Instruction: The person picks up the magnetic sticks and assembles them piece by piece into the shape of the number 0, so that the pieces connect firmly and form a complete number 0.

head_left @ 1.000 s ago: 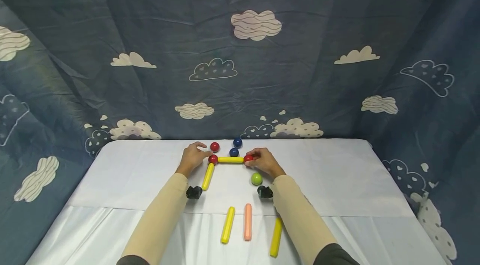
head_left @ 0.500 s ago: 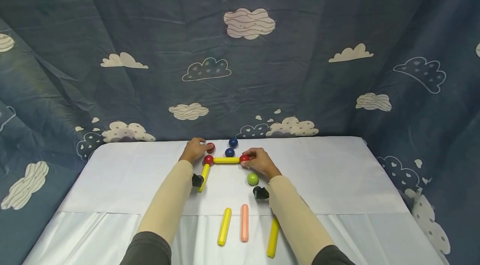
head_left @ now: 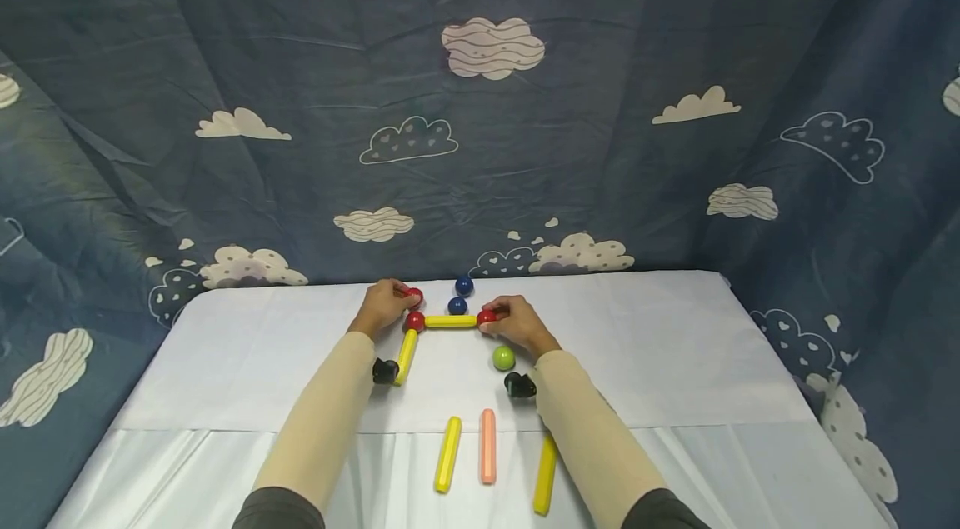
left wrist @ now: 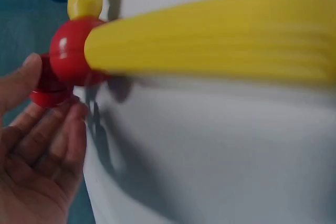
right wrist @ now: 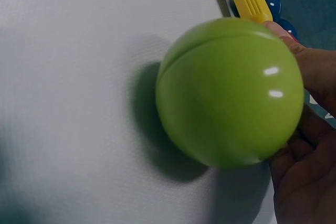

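Note:
My left hand (head_left: 380, 306) pinches a loose red ball (head_left: 416, 296) between thumb and fingers, just behind a second red ball (head_left: 415, 321) at a corner. From that corner ball one yellow rod (head_left: 451, 321) runs right and another yellow rod (head_left: 406, 356) runs toward me. My right hand (head_left: 527, 326) grips a third red ball (head_left: 486, 317) at the right end of the crosswise rod. In the right wrist view a green ball (right wrist: 231, 93) hides much of that grip. The left wrist view has the pinched red ball (left wrist: 51, 97) partly behind the corner ball (left wrist: 73, 51).
Two blue balls (head_left: 464, 286) sit behind the crosswise rod. Nearer me lie a yellow rod (head_left: 447, 456), a pink rod (head_left: 488, 446) and another yellow rod (head_left: 545, 475) beside the right sleeve. A cloud-patterned curtain (head_left: 420, 179) hangs behind the white-covered table (head_left: 637, 346).
My left hand has moved from beside the corner ball to the loose red ball behind it and taken hold of it. The right hand keeps its grip. The head view has shifted slightly.

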Motion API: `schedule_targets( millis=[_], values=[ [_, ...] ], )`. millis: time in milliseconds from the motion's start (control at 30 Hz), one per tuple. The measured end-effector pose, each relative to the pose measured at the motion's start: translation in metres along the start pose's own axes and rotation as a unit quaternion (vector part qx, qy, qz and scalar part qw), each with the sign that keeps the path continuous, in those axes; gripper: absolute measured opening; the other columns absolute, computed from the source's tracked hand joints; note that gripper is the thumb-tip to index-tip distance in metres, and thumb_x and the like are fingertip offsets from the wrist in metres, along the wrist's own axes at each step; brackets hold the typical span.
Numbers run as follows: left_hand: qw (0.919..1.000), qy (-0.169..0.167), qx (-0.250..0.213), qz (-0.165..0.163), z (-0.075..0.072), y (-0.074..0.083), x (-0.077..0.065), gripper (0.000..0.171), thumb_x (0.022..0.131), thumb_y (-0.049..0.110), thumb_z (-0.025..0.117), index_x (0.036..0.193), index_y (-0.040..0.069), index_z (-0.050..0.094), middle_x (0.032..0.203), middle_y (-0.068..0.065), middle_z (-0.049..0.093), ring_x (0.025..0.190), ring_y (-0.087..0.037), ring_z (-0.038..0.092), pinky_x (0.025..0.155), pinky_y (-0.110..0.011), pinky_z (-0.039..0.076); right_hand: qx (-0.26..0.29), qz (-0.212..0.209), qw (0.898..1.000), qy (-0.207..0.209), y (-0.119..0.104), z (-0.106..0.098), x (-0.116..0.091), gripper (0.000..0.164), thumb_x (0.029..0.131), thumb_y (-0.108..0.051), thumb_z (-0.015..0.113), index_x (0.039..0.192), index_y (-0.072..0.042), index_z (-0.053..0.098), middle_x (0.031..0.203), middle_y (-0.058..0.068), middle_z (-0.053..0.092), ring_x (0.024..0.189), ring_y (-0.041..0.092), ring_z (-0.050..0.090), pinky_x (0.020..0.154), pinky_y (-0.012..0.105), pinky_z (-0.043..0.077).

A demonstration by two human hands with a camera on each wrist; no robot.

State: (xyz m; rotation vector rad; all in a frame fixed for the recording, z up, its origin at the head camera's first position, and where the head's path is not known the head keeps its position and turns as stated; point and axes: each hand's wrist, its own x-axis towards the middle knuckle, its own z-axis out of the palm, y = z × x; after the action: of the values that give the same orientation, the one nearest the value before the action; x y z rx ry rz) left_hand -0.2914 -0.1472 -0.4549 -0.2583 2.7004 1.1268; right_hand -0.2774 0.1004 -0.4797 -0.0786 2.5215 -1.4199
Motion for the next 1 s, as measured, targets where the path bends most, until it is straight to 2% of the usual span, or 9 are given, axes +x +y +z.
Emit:
schedule_targets(
  millis=[200,367,533,667,833,1000],
  values=[
    [0.9972,0.026,-0.043,0.055,-0.013,-0.016,-0.015,0.038,0.087,0.020,0.072,0.120,0.005,0.060,0.118,-0.016,0.060,0.106,-0.029,0.056,0.087,-0.039,0.049,-0.008,0.008,1.000,-0.004,-0.001,0.001,0.000,0.034,0.081,-0.008,0.077,0.113,-0.005,0.067,0.104,0.009,0.066,0.093,0.021,0.058,0.087,0.036,0.047],
    [0.9955,0.023,-0.032,0.087,-0.024,-0.025,-0.037,0.039,0.081,0.008,0.076,0.119,0.009,0.065,0.121,-0.016,0.058,0.100,-0.029,0.059,0.080,-0.037,0.051,-0.007,0.004,1.000,-0.001,0.000,0.000,0.002,0.034,0.081,-0.007,0.077,0.113,-0.004,0.067,0.104,0.010,0.066,0.093,0.022,0.058,0.087,0.036,0.047],
    [0.9946,-0.022,0.020,0.099,-0.031,-0.035,-0.062,0.036,0.077,0.003,0.079,0.111,0.011,0.069,0.113,-0.010,0.061,0.096,-0.024,0.058,0.077,-0.036,0.051,-0.011,0.010,1.000,-0.008,0.002,-0.001,0.003,0.034,0.082,-0.007,0.076,0.114,-0.005,0.066,0.105,0.010,0.065,0.094,0.022,0.057,0.088,0.037,0.046],
    [0.9894,-0.061,0.049,0.122,-0.031,-0.043,-0.080,0.035,0.073,0.000,0.081,0.104,0.012,0.071,0.105,-0.005,0.064,0.094,-0.021,0.058,0.078,-0.036,0.051,-0.013,0.017,1.000,-0.004,0.001,-0.002,0.003,0.034,0.082,-0.008,0.076,0.114,-0.005,0.066,0.106,0.010,0.065,0.096,0.023,0.057,0.089,0.038,0.045],
    [0.9859,-0.096,0.047,0.129,-0.026,-0.054,-0.098,0.038,0.065,-0.003,0.085,0.095,0.014,0.068,0.097,-0.001,0.062,0.086,-0.017,0.056,0.076,-0.032,0.051,-0.014,0.020,1.000,-0.011,0.000,-0.002,0.004,0.035,0.082,-0.009,0.076,0.116,-0.005,0.066,0.108,0.010,0.064,0.097,0.024,0.057,0.090,0.038,0.045],
    [0.9782,-0.120,0.047,0.163,-0.018,-0.065,-0.107,0.041,0.062,0.002,0.088,0.092,0.016,0.064,0.092,0.001,0.061,0.082,-0.014,0.056,0.074,-0.031,0.050,-0.009,0.023,1.000,-0.012,-0.001,0.001,0.006,0.035,0.081,-0.007,0.076,0.115,-0.005,0.066,0.108,0.011,0.064,0.097,0.024,0.056,0.089,0.038,0.045]
  ],
)
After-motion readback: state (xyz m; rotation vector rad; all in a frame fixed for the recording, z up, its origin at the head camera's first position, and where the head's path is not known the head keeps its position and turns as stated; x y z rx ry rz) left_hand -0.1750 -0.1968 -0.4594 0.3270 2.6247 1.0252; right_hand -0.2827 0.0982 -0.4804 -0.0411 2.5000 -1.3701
